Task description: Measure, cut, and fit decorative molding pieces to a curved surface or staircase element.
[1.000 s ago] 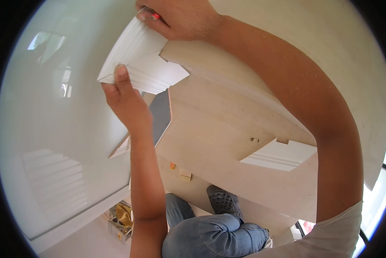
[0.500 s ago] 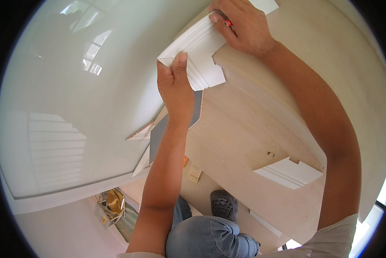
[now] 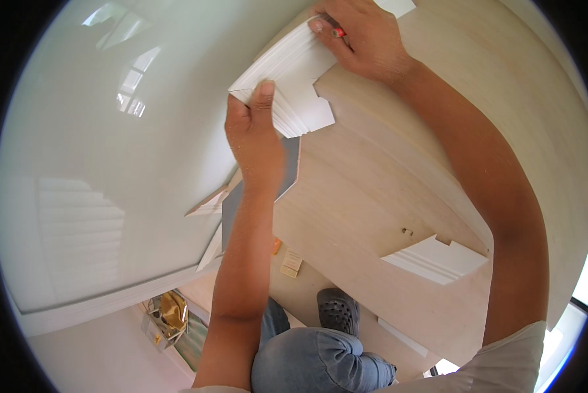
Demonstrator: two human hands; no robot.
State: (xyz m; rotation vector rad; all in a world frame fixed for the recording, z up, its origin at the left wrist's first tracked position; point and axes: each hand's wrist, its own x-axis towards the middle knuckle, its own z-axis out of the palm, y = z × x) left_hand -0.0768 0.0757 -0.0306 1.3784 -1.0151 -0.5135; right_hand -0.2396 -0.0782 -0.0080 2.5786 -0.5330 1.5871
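Note:
A white moulding [image 3: 297,62] with ridges along its length and a notched lower edge is held up between my two hands. My left hand [image 3: 256,134] is closed around its lower left end, the thumb pressed on the ridged face beside a thin slanting line at the corner. Higher up, my right hand [image 3: 367,40] grips the moulding's upper edge. A red pencil [image 3: 338,32] sticks out between the fingers of that hand, mostly hidden. The moulding's far end shows beyond the right hand.
A glossy pale panel [image 3: 143,216] fills the left side. Below my left wrist is a dark grey board [image 3: 289,171]. A notched white offcut [image 3: 436,259] lies on a pale wood-toned surface [image 3: 346,190]. Near my shoe [image 3: 338,310] are a small yellowish packet [image 3: 291,264] and a tool container [image 3: 166,321].
Both hands and the moulding appear slightly further left in the picture, as the whole view has shifted a little. Both grips stay the same.

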